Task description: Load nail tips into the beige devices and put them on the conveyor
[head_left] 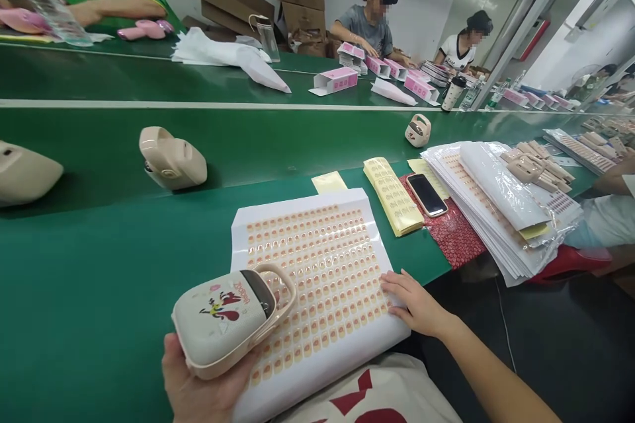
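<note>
My left hand is closed around the underside of a small cream device with a loop handle. Its pale front carries a cartoon print, and there is a dark panel near the handle. The device is tilted over a white sheet of small orange-and-beige stickers that lies in front of me. On the sheet's right edge my right hand lies with its fingers stretched out, touching the paper. A folded yellow label sheet sits just beyond the sticker sheet.
Similar cream devices stand along the green bench. A phone rests on red wrap beside stacked sticker sheets. Across a low white ledge, co-workers sit among pink boxes and white bags.
</note>
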Tool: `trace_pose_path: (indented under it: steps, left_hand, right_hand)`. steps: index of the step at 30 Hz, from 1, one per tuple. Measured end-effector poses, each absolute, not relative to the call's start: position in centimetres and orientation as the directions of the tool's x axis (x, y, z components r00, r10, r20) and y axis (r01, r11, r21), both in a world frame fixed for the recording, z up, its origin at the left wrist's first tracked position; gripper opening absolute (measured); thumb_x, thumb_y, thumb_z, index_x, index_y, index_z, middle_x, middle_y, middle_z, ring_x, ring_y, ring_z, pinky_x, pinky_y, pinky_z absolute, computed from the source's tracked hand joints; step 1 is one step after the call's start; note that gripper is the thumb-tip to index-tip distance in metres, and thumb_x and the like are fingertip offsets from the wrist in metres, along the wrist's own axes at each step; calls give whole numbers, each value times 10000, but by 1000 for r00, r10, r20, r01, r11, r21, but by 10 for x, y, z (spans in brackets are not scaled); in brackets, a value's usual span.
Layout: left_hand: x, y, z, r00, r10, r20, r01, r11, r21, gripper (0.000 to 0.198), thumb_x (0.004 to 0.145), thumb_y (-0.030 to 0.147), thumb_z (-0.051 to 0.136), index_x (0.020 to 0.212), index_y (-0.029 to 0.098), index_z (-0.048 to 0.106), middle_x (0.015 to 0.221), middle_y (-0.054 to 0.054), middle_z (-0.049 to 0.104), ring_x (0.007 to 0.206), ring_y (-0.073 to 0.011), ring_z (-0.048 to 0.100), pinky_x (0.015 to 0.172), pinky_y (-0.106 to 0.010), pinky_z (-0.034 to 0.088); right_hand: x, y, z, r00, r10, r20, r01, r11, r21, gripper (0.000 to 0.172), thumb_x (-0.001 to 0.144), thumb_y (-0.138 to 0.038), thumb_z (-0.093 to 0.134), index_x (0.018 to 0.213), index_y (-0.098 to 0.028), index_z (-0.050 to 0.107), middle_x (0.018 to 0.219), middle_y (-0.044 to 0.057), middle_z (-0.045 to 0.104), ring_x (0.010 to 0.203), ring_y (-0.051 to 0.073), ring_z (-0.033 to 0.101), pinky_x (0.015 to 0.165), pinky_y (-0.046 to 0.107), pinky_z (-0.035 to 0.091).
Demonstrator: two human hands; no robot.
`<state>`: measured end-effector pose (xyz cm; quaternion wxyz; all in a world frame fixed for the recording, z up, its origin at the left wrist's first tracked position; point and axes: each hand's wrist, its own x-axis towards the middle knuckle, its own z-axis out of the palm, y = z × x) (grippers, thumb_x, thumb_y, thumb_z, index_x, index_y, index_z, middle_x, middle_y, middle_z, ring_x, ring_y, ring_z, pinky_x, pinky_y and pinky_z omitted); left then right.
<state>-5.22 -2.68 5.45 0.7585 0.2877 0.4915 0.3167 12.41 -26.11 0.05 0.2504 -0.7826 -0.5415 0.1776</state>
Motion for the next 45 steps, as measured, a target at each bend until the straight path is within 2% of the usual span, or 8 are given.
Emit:
trace_pose_path:
  steps: [7, 9, 15, 18, 21, 26, 37, 45]
  left_hand:
    - [-72, -19, 25, 361, 720, -593, -324, 693, 644, 525, 633, 672, 525, 1050, 361, 585, 1091, 25, 641, 1278, -310, 331, 898, -480, 479]
    - [-78, -15, 6, 404, 715, -571, -422, 699, 577, 561, 654, 658, 528, 1121, 349, 550, 1147, 22, 619, 1284, -301, 328, 907, -477, 471]
    - [-64, -27, -18, 769, 627, -125, -583, 768, 266, 742, 665, 491, 664, 1322, 357, 346, 1265, -47, 547, 1140, -310, 510, 836, -463, 509]
    - [-37, -46, -6, 816, 570, 93, -578, 802, 152, 598, 739, 451, 622, 1284, 290, 436, 1242, -91, 556, 1124, -314, 521, 872, -465, 485]
    - [-15, -59, 8, 845, 515, 144, -530, 843, 92, 433, 813, 428, 544, 1201, 235, 541, 1234, -96, 559, 1154, -287, 500, 949, -434, 434]
    - [-7, -64, 16, 859, 475, 192, -487, 873, 24, 373, 852, 392, 507, 1166, 200, 574, 1217, -84, 574, 1131, -211, 531, 943, -295, 445]
    - [-3, -65, 11, 867, 496, 47, -494, 868, -47, 323, 863, 372, 481, 1148, 256, 581, 1121, -64, 640, 1105, -198, 550, 926, -283, 458]
    - [-3, -63, 11, 875, 483, 41, -480, 875, -65, 303, 823, 331, 550, 1079, 185, 621, 1066, -95, 662, 1044, -188, 590, 895, -243, 472]
  right_hand:
    - [117, -267, -25, 349, 882, 317, 833, -137, -535, 188, 846, -172, 468, 975, -205, 602, 1131, 115, 576, 1136, 212, 506, 1003, 493, 368]
    - [117, -267, -25, 392, 861, 325, 794, -138, -592, 133, 836, -190, 485, 836, -200, 618, 1027, 99, 598, 1051, 206, 553, 1001, 498, 362]
    - [112, -228, 22, 803, 596, 11, 152, -187, -971, 275, 711, -433, 636, 641, -174, 577, 1013, 116, 545, 1048, 258, 520, 929, 470, 402]
    - [94, -185, 45, 833, 550, -64, -86, 15, -996, 354, 628, -493, 688, 586, -170, 548, 1088, 112, 527, 1125, 276, 465, 973, 464, 355]
    - [74, -152, 54, 831, 553, -55, -158, 140, -977, 358, 604, -476, 707, 558, -168, 530, 1121, 99, 513, 1161, 276, 431, 993, 458, 325]
    - [60, -136, 51, 859, 509, 54, 4, 100, -995, 256, 657, -393, 674, 577, -175, 565, 1127, 93, 495, 1170, 255, 418, 998, 437, 305]
    - [58, -126, 32, 863, 437, 255, 241, 89, -966, 196, 776, -333, 582, 665, -174, 552, 1126, 88, 487, 1117, 207, 467, 927, 380, 394]
    - [69, -122, 35, 562, 392, 728, 759, 105, -642, 114, 818, -100, 502, 747, -188, 511, 940, 29, 556, 1013, 164, 493, 867, 359, 437]
